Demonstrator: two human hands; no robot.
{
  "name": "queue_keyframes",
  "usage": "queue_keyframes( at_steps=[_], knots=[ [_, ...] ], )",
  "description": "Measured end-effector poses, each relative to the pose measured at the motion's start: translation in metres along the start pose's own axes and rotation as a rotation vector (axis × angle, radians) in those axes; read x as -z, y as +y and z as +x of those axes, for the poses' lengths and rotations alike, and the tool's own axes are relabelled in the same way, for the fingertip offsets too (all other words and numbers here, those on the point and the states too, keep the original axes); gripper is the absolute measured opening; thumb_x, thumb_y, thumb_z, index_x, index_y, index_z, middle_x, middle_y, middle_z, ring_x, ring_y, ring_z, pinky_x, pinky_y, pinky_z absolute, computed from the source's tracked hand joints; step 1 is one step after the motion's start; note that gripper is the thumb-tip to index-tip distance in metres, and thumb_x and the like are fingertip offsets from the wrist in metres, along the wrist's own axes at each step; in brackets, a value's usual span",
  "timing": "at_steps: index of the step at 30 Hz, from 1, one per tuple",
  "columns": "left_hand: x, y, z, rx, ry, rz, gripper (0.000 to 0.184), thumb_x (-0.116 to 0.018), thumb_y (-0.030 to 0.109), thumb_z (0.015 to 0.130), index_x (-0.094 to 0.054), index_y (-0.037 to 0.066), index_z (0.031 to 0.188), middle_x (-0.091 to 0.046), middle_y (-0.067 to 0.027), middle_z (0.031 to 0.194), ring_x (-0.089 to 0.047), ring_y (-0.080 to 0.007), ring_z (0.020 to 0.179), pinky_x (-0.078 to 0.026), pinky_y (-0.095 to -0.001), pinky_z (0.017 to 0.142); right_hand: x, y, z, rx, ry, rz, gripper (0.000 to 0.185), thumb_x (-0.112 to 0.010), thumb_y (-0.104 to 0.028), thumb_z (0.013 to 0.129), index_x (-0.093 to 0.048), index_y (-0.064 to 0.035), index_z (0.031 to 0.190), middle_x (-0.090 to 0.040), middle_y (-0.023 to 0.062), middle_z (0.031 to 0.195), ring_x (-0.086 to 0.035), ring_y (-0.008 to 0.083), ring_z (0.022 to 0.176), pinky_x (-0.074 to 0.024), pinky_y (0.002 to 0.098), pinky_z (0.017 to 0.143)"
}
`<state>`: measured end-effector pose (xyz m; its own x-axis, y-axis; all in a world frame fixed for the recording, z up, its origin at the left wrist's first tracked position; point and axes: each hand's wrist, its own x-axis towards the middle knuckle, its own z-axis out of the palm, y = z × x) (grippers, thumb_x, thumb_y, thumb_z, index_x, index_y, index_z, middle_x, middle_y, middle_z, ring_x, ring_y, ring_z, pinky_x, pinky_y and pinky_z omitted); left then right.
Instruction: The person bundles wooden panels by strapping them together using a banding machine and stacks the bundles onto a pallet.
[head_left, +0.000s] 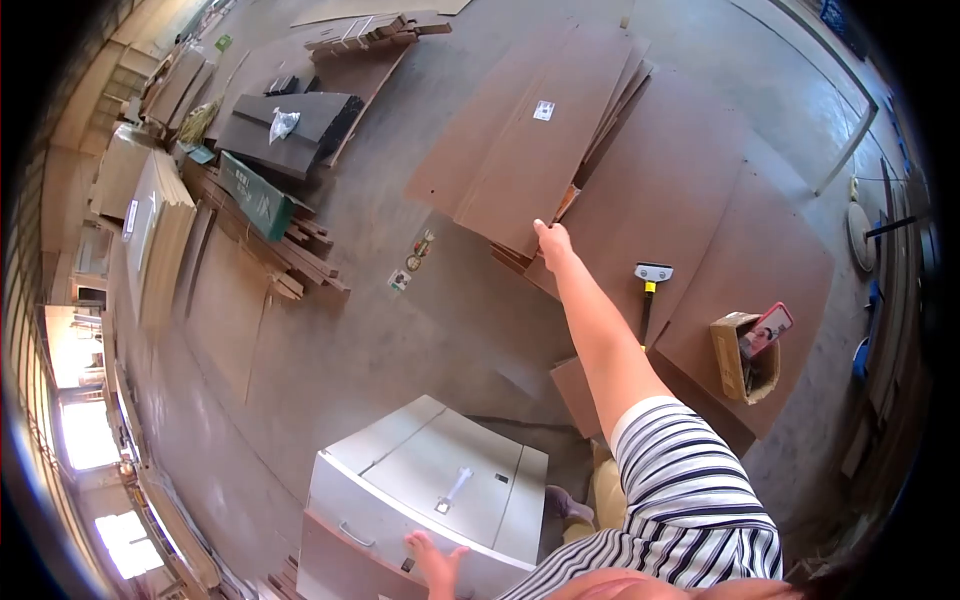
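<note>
My right hand (pixel 552 243) reaches far forward, its fingers closed on the near corner of a folded brown cardboard sheet (pixel 530 130) that bears a small white label. Under and beside that sheet lie more flat brown sheets (pixel 690 210). At the bottom, my left hand (pixel 436 563) has its fingers spread at the edge of a white cabinet (pixel 450 470), near a small dark square hole. A curved metal handle (pixel 356 535) sits on the cabinet to the left of this hand.
A scraper (pixel 652 274) with a yellow and black handle and a small open carton (pixel 732 360) holding a red-edged phone (pixel 767 331) rest on the sheets at right. Stacked boards (pixel 165 220), a green box (pixel 255 195) and a dark panel stack (pixel 285 130) stand at left. A metal frame (pixel 858 130) stands at upper right.
</note>
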<state>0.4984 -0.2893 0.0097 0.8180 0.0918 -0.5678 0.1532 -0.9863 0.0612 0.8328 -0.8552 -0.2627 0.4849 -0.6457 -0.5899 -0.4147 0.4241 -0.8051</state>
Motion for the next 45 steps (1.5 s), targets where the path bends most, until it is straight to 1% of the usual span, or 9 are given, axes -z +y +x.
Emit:
queue_keyframes(
  at_steps=[9,16,22,24,26,36,40,44,45],
  knots=[
    [0.011,0.016,-0.005,0.01,-0.026,0.048,0.114,-0.078,0.042,0.061,-0.013,-0.015,0.134,-0.013,-0.0362,0.14,-0.01,-0.0432,0.134,-0.012,-0.0404,0.111,0.048,-0.026,-0.074,-0.135,-0.116,0.202,0.033,-0.059,-0.032,0.086,-0.05,-0.0072,0.107,-0.053,0.005,0.101,-0.051,0.0177,0.087,-0.0457,0.0359,0.071],
    [0.011,0.015,-0.005,0.012,-0.037,0.077,0.112,-0.078,0.043,0.062,-0.014,-0.016,0.133,-0.015,-0.0364,0.139,-0.013,-0.0434,0.133,-0.013,-0.0404,0.111,0.119,0.023,-0.175,-0.197,-0.39,0.159,0.038,-0.058,-0.039,0.086,-0.046,-0.0108,0.109,-0.052,0.0023,0.094,-0.046,0.0104,0.076,-0.0419,0.0289,0.062],
    [0.019,0.028,-0.001,0.043,-0.034,0.069,0.112,-0.079,0.041,0.061,-0.016,-0.015,0.133,-0.015,-0.0331,0.141,-0.012,-0.0392,0.135,-0.013,-0.0372,0.112,0.14,0.017,-0.251,-0.159,-0.081,0.012,0.054,-0.05,-0.045,0.089,-0.042,-0.0073,0.127,-0.055,0.0032,0.098,-0.052,0.016,0.09,-0.0432,0.0305,0.072],
    [0.016,0.022,0.002,0.034,-0.046,0.087,0.112,-0.079,0.04,0.061,-0.015,-0.015,0.134,-0.014,-0.032,0.142,-0.011,-0.0382,0.136,-0.013,-0.0372,0.112,0.141,0.042,-0.236,0.049,0.232,-0.14,0.051,-0.049,-0.046,0.09,-0.047,-0.0042,0.118,-0.055,0.0044,0.096,-0.05,0.0163,0.088,-0.0401,0.0324,0.073],
    [0.016,0.021,0.001,0.029,-0.043,0.073,0.111,-0.079,0.04,0.062,-0.015,-0.014,0.134,-0.014,-0.0324,0.142,-0.011,-0.0385,0.136,-0.013,-0.037,0.112,0.154,0.007,-0.253,0.097,0.328,-0.109,0.047,-0.047,-0.044,0.091,-0.051,0.0026,0.083,-0.052,0.0115,0.074,-0.044,0.0211,0.071,-0.0398,0.0356,0.067],
    [0.016,0.021,0.001,-0.007,-0.02,0.117,0.104,-0.077,0.037,0.066,-0.016,-0.013,0.135,-0.018,-0.0326,0.141,-0.014,-0.0393,0.135,-0.015,-0.0384,0.111,0.197,0.044,-0.251,0.199,0.519,-0.171,0.053,-0.038,-0.045,0.094,-0.055,0.0054,0.09,-0.059,0.0242,0.086,-0.055,0.0381,0.082,-0.0427,0.0428,0.075],
    [0.013,0.02,0.002,-0.03,0.0,0.121,0.103,-0.075,0.037,0.067,-0.016,-0.013,0.135,-0.015,-0.0323,0.142,-0.013,-0.0396,0.135,-0.014,-0.0394,0.111,0.199,0.055,-0.213,0.106,0.632,-0.427,0.057,-0.035,-0.047,0.093,-0.055,0.0058,0.089,-0.06,0.028,0.09,-0.055,0.0444,0.09,-0.0418,0.0494,0.078],
    [0.004,0.012,0.003,-0.019,0.032,0.174,0.113,-0.079,0.044,0.06,-0.016,-0.014,0.134,-0.019,-0.0315,0.141,-0.014,-0.0375,0.135,-0.016,-0.0355,0.111,0.199,0.019,-0.202,-0.01,0.377,-0.863,0.049,-0.042,-0.041,0.092,-0.055,0.006,0.089,-0.061,0.0259,0.09,-0.057,0.0423,0.09,-0.044,0.047,0.08],
    [0.003,0.012,0.002,-0.019,0.03,0.173,0.113,-0.079,0.044,0.06,-0.016,-0.014,0.134,-0.019,-0.0315,0.141,-0.014,-0.0375,0.135,-0.016,-0.0355,0.111,0.19,0.007,-0.2,0.232,0.422,-0.903,0.044,-0.045,-0.037,0.092,-0.056,0.0051,0.09,-0.061,0.0251,0.089,-0.057,0.0417,0.089,-0.0448,0.0462,0.08]
  ],
)
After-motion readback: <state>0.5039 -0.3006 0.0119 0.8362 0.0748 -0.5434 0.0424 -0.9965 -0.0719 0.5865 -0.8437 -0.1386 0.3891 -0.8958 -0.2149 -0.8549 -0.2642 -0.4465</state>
